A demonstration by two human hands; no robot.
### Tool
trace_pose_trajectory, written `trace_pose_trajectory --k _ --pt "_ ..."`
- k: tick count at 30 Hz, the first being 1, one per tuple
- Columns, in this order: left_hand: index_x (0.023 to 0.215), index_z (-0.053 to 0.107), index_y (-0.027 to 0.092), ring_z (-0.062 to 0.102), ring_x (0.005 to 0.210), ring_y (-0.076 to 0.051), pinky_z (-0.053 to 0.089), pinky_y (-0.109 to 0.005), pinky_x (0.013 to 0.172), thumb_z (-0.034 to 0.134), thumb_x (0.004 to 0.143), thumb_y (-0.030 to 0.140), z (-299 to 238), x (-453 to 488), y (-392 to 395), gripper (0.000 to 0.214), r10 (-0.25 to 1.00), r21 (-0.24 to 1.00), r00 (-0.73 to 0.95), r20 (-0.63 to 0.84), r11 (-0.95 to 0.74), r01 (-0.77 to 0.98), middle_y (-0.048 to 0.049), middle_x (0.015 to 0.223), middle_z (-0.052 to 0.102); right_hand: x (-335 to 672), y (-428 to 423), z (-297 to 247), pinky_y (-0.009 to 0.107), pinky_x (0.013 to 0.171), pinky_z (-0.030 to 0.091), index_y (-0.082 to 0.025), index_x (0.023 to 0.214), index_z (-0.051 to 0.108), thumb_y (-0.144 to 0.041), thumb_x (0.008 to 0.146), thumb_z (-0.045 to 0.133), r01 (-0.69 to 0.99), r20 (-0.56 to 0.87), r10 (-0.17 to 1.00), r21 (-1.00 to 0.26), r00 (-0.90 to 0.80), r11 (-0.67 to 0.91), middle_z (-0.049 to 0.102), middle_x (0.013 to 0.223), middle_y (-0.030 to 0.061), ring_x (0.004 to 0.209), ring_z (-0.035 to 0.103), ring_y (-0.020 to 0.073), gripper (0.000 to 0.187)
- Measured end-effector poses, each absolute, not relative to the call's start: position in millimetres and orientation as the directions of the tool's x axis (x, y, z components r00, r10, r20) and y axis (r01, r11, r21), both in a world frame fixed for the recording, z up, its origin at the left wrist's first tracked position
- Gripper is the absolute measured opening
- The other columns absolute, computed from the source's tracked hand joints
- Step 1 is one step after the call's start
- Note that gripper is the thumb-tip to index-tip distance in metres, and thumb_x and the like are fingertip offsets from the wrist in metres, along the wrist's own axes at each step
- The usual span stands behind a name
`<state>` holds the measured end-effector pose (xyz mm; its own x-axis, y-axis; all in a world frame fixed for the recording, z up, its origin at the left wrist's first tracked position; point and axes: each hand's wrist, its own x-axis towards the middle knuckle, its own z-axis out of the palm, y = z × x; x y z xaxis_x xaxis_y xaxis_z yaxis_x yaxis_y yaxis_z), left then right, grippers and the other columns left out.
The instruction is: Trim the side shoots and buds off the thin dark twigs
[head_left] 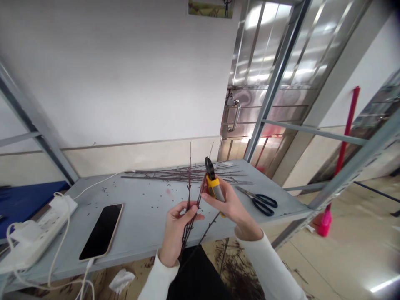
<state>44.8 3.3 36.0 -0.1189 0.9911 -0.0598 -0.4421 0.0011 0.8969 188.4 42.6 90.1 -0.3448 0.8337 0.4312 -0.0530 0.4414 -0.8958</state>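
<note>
Several thin dark twigs [189, 187] are pinched between the thumb and fingers of my left hand [178, 221], their tips pointing up and away from me. My right hand [225, 201] is wrapped around pliers-like cutters [214, 186] with a yellow and grey handle and a black head. The cutter head points up, close beside a twig; whether the blades touch it I cannot tell. Another knobbly twig [208, 228] slants down below my right hand. Behind both hands, a loose bundle of similar twigs [156, 176] lies along the back of the grey shelf.
Black-handled scissors [264, 203] lie at the right of the grey shelf [137, 225]. A phone [102, 231] on a cable and a white power strip [37, 237] occupy the left. Metal posts [270, 79] frame the shelf. Cut twigs [243, 275] litter the floor.
</note>
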Motion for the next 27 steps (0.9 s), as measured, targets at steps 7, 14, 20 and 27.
trace_pose_trajectory --k 7,14,20,27 --pt "0.068 0.068 0.016 0.067 0.057 -0.016 0.049 -0.024 0.063 0.078 0.062 0.036 31 45 3 0.024 0.984 0.922 -0.176 -0.003 -0.066 -0.382 0.0019 0.064 0.065 183 43 86 0.025 0.059 0.039 -0.021 0.079 0.048 -0.027 0.071 0.068 -0.077 0.427 0.862 -0.903 -0.274 0.423 0.05 0.07 -0.003 0.061 0.045 0.0122 0.022" --pt "0.069 0.063 0.016 0.068 0.064 -0.018 0.051 -0.026 0.07 0.078 0.061 0.037 29 38 9 0.027 0.966 0.902 -0.26 0.001 -0.113 -0.417 0.0029 0.061 0.063 188 46 71 0.025 0.056 0.035 -0.02 0.076 0.048 -0.032 0.074 0.065 -0.15 0.393 0.906 -0.916 -0.155 0.372 0.05 0.071 -0.0023 0.059 0.042 0.0111 0.022" --pt "0.07 0.066 0.013 0.063 0.051 -0.013 0.051 -0.025 0.057 0.072 0.069 0.041 36 24 12 0.029 0.994 0.931 -0.094 0.053 -0.083 -0.356 0.0007 0.059 0.063 199 54 63 0.025 0.055 0.034 -0.021 0.08 0.051 -0.03 0.073 0.068 -0.189 0.384 0.919 -0.913 -0.092 0.362 0.053 0.072 -0.0024 0.059 0.042 0.011 0.021" --pt "0.079 0.066 0.016 0.064 0.052 -0.013 0.05 -0.024 0.058 0.073 0.071 0.033 38 24 9 0.021 0.994 0.905 -0.004 0.111 -0.102 -0.414 0.0002 0.066 0.067 207 58 68 0.026 0.054 0.034 -0.02 0.083 0.052 -0.028 0.072 0.068 -0.195 0.391 0.918 -0.907 -0.061 0.373 0.052 0.073 -0.0019 0.058 0.042 0.0111 0.021"
